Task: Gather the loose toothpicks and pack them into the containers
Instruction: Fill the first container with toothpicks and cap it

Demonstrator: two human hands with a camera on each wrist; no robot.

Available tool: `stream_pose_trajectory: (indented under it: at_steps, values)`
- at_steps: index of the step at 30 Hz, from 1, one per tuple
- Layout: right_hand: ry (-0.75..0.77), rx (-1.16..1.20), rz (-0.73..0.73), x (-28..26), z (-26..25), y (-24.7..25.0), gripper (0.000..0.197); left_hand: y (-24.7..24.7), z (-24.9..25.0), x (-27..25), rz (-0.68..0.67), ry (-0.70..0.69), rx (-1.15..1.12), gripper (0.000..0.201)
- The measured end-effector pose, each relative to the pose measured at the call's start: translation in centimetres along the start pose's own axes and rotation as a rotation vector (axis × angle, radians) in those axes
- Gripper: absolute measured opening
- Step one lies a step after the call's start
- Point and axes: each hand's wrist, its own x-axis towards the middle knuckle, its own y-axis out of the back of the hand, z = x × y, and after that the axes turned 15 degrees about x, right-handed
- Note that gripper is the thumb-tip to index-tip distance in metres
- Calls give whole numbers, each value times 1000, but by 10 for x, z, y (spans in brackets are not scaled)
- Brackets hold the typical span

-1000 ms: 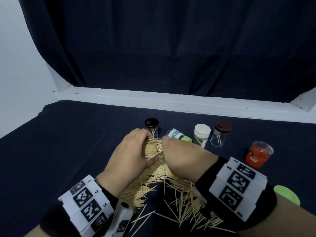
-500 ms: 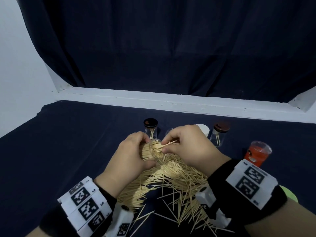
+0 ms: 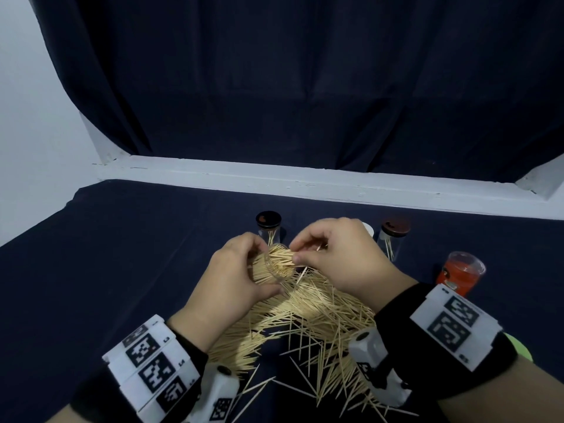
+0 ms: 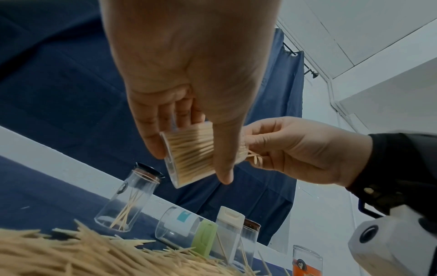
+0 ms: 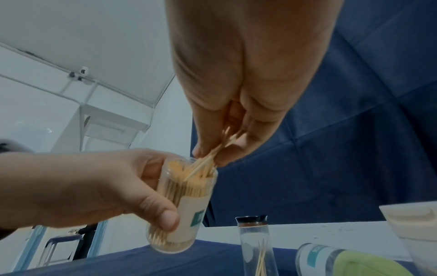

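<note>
Wooden toothpicks (image 5: pixel 203 164), light, stiff, pinched mid-shaft by right hand (image 3: pixel 341 257); clear container (image 5: pixel 182 205) gripped by left hand (image 3: pixel 232 282).

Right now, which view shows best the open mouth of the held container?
The right wrist view: the container mouth faces the camera, packed, right hand pushing toothpicks in. Left wrist shows its side; head shows it mostly behind the left hand.

A staged recording booth rather than a lived-in room: a dark curtain (image 3: pixel 305 80) fills the upper frame, a dark cloth-covered table (image 3: pixel 122 254) the lower, with bare white walls (image 3: pixel 33 117) at left.
</note>
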Motion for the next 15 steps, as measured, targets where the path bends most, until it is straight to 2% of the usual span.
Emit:
stream_pose_trajectory:
  at_steps: [3,10,15]
  values:
    - [23,-39,-26,0,0,-5,9,-1,3,0,-10,-13,10,54]
    - [57,-103,-77,1,-1,-6,9,1,-2,1,1,-24,44,54]
    - [71,-210,-153,1,-3,-9,12,-2,3,-2,-45,-68,71,53]
